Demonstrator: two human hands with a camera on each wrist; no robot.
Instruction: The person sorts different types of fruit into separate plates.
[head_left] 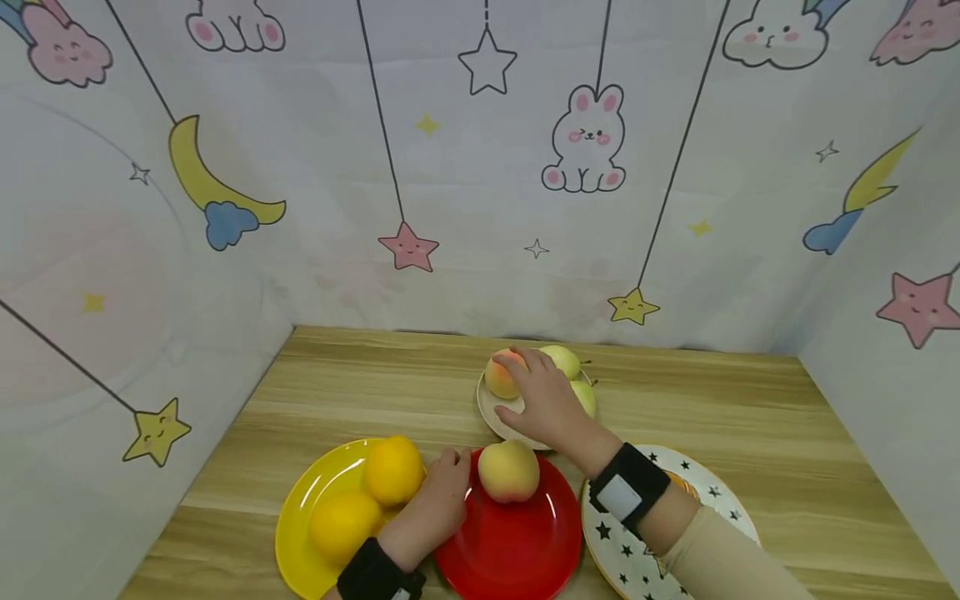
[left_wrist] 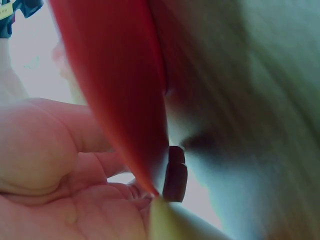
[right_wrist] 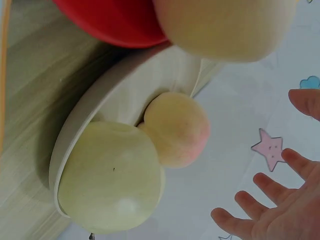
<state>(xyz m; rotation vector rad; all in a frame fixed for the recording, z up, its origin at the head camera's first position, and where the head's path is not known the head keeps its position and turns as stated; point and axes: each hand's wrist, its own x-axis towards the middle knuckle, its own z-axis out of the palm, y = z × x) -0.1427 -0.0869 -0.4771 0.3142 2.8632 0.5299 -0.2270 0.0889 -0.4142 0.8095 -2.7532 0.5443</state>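
Note:
The left hand (head_left: 442, 492) grips the left rim of a red plate (head_left: 517, 546); in the left wrist view the fingertips (left_wrist: 175, 175) show past the plate's edge. A peach (head_left: 509, 472) rests on the far part of the red plate. Above a small off-white plate (head_left: 489, 410) behind it, the right hand (head_left: 546, 398) hovers with fingers spread and nothing held. That plate holds another peach (head_left: 501, 377) and two pale green pears (head_left: 562, 360), partly hidden by the hand. In the right wrist view, the right fingers (right_wrist: 270, 187) stand apart from the peach (right_wrist: 177, 130) and nearest pear (right_wrist: 112, 177).
A yellow plate (head_left: 294, 508) with two oranges (head_left: 393, 471) stands left, beside the left hand. To the right, a white star-patterned plate (head_left: 723, 492) lies partly beneath the right forearm. Printed cloth walls (head_left: 480, 183) enclose the wooden table (head_left: 360, 375) at the back and sides.

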